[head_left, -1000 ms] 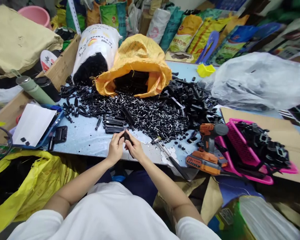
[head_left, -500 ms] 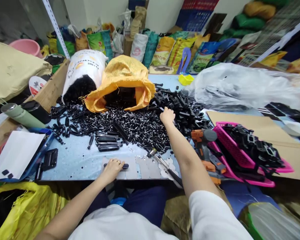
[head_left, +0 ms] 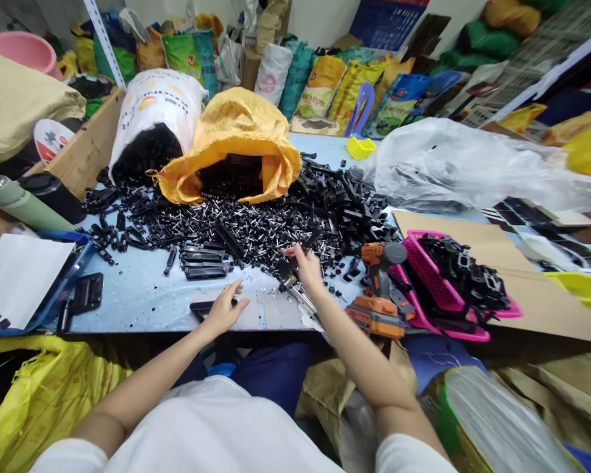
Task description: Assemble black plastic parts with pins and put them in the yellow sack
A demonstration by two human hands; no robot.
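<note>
My left hand (head_left: 226, 309) is open at the front of the bench, its fingers spread and thumb apart. A long black plastic part (head_left: 200, 307) lies beneath and beside it, partly covered by the palm. My right hand (head_left: 307, 268) hovers over the front of the pile, its fingers closed on a dark plastic part (head_left: 285, 267) whose shape is blurred. Just below that hand is a hammer (head_left: 289, 282), its handle partly hidden by my forearm. Around it spreads a heap of small black pieces with metal pins (head_left: 256, 236).
Several long black parts (head_left: 204, 261) lie in a row left of the pile. An orange sack (head_left: 246, 118) and a white sack (head_left: 160, 98) open toward me. To the right are a cordless drill (head_left: 378, 289) and pink baskets (head_left: 426, 269) of black parts.
My right hand has come back from the larger black parts toward me, now with a dark part. My left hand has lifted its fingers off the long part and spread them. The view has shifted.
</note>
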